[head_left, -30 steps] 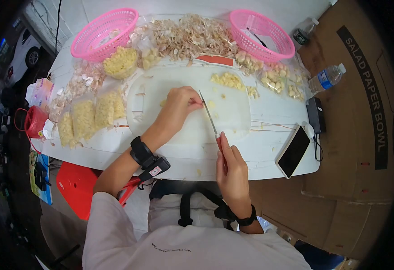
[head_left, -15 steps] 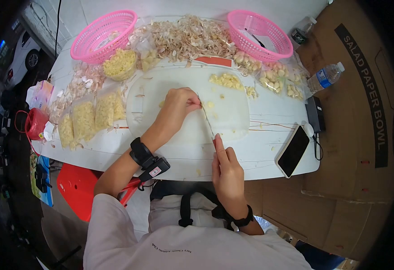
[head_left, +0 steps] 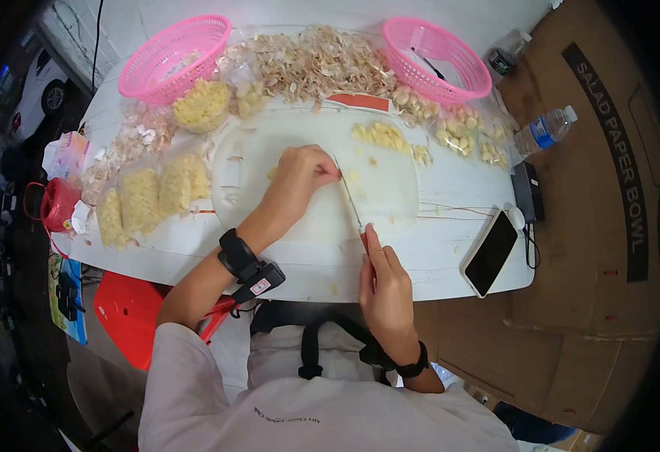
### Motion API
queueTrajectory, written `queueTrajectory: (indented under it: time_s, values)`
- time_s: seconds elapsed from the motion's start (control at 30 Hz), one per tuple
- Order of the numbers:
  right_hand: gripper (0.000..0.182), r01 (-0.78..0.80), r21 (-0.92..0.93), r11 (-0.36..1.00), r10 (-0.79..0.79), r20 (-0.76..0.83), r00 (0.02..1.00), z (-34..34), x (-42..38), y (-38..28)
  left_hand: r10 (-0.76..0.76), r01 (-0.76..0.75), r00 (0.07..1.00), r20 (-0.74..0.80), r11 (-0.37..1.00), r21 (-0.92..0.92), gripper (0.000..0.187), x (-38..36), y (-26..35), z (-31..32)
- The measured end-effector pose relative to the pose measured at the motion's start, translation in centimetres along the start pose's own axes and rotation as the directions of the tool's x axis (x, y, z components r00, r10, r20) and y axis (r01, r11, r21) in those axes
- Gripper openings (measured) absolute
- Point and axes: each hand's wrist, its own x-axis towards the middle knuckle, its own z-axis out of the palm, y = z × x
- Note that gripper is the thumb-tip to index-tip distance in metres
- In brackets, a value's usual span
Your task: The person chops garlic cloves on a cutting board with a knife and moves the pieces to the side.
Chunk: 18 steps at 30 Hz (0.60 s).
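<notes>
My right hand (head_left: 387, 290) is wrapped around the red handle of a knife (head_left: 350, 197), whose thin blade points up and slightly left across a white cutting board (head_left: 251, 192). Close to the blade's far end, my left hand (head_left: 306, 172) is closed with its fingertips pinched together. Whatever lies between those fingertips is hidden. Pale garlic slices (head_left: 354, 175) are scattered just right of the blade. A pile of peeled garlic pieces (head_left: 380, 135) sits at the board's upper right.
Bags of chopped garlic (head_left: 140, 202) and a heaped tub (head_left: 202, 107) stand left. Garlic skins (head_left: 318, 64) lie behind the board, between a left pink basket (head_left: 137, 79) and a right one (head_left: 477, 81). A phone (head_left: 490, 254), bottle (head_left: 547, 129) and large carton (head_left: 571, 226) are right.
My right hand and the knife have shifted slightly to the right. My left hand stays in almost the same place beside the blade, still pinched.
</notes>
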Motion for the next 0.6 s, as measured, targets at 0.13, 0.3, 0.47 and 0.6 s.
queueTrajectory:
  time_s: [0.13, 0.3, 0.47, 0.6]
  values:
    - [0.058, 0.002, -0.024, 1.0, -0.002, 0.007, 1.0, 0.4, 1.3, 0.1, 0.002, -0.002, 1.0, 0.019, 1.0, 0.011, 0.008, 0.1, 0.1, 0.0]
    - [0.058, 0.037, 0.024, 0.999, -0.036, -0.039, 0.999, 1.7, 2.5, 0.9, -0.004, 0.004, 1.0, 0.019, 1.0, 0.009, 0.008, 0.0, 0.1, -0.1]
    - [0.058, 0.038, 0.007, 0.999, -0.038, -0.02, 0.999, 0.5, 0.9, 0.9, -0.021, 0.021, 1.0, 0.005, 1.0, -0.02, 0.009, 0.0, -0.1, 0.0]
    - [0.056, -0.001, -0.034, 0.999, 0.002, 0.011, 1.0, 0.1, 1.4, 0.1, 0.026, -0.026, 1.0, -0.003, 1.0, -0.013, 0.007, 0.1, 0.0, 0.2]
